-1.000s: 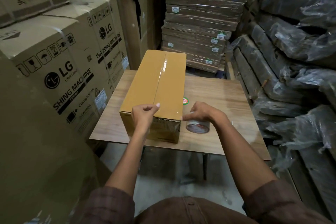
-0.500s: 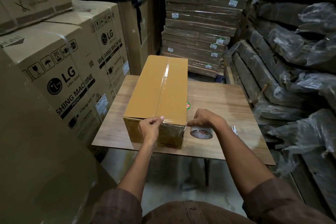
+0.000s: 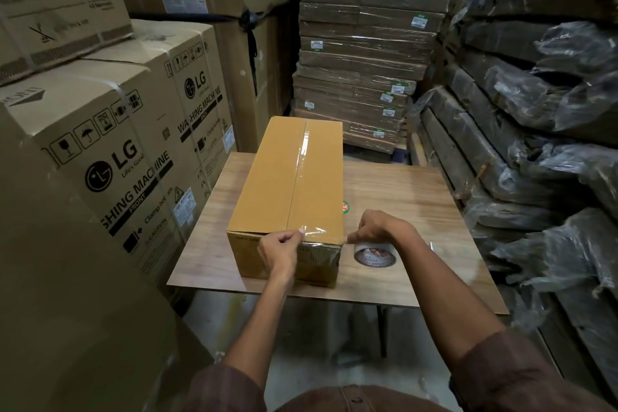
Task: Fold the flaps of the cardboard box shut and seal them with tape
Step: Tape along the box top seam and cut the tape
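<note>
Sealing step, flaps closed: left hand pinches tape at the cardboard box 6 o'clock edge, right hand grips the tape roll at 3 o'clock; next, likely severing.

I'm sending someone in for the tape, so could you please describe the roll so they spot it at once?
Find the wooden table with the long sealed cardboard box on it. Beside the box's near right corner, under the right hand, lies the tape roll: the only round thing there, clear tape around a printed core.
</note>
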Tool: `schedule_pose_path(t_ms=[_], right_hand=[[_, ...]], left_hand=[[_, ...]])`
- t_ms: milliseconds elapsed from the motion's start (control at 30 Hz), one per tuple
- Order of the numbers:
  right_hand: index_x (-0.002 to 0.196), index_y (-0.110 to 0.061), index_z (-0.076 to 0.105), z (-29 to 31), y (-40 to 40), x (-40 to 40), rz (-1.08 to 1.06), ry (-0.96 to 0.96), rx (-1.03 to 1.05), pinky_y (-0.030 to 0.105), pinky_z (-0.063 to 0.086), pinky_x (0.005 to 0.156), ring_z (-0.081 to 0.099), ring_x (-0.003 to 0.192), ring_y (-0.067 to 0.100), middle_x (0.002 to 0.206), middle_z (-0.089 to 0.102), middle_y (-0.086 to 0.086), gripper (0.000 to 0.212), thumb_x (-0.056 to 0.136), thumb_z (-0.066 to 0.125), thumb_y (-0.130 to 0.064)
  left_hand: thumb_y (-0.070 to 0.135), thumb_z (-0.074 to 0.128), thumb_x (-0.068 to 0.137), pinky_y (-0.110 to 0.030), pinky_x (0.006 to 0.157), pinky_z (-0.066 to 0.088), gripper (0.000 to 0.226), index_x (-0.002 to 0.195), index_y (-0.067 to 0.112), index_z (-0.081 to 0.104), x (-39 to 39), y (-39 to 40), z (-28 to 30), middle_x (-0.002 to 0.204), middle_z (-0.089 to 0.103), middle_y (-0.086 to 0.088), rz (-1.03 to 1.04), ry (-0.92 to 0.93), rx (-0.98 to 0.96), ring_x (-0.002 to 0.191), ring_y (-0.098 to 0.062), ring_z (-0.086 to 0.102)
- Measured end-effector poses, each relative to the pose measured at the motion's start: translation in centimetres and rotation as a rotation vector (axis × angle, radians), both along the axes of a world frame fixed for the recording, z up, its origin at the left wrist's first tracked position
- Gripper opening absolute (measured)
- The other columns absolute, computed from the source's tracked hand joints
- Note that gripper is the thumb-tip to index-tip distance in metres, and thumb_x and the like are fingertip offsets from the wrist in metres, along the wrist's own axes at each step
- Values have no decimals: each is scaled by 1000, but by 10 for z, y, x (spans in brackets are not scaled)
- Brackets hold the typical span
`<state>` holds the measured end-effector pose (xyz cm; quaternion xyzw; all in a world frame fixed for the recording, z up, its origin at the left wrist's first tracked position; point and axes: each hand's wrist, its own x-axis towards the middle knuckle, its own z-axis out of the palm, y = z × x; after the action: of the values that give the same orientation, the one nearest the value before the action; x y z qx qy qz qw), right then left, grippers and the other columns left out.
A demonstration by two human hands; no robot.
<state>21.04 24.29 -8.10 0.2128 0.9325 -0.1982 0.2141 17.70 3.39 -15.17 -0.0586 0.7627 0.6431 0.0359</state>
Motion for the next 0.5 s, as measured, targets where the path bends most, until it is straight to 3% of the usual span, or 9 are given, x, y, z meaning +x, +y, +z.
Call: schedule_pose_path(t_ms=[100,300,433,500], right_hand=[[62,-12,59,-1,1,1,-12,-3,1,29,41,59,55,69,23,71,59,4,46,82,75,-50],[67,-11,63,4,-4,0,2,-1,-15,31,45,69,59,76,23,84,64,8,47,84,72,-55],[94,-2,74,11,-3,-5,6,-13,-29,37,52,79,64,87,25,99,70,11,55,84,71,-56],[91,-5,72,13,-2,-4,0,-15,-39,37,52,80,63,88,25,96,67,8,51,84,72,-55]], left_hand=[[23,82,81,-23,60,48,23,62,15,72,3,1,-3,63,64,4,-6,2,-39,63,-12,57],[21,80,84,-22,62,50,20,67,26,72,11,1,-1,69,72,4,37,27,-58,72,-14,67],[21,80,84,-16,58,45,10,74,19,78,11,0,4,70,72,6,72,25,-43,74,-13,69],[22,80,84,-18,59,46,10,76,16,79,11,0,7,70,72,4,87,40,-21,71,-13,66]])
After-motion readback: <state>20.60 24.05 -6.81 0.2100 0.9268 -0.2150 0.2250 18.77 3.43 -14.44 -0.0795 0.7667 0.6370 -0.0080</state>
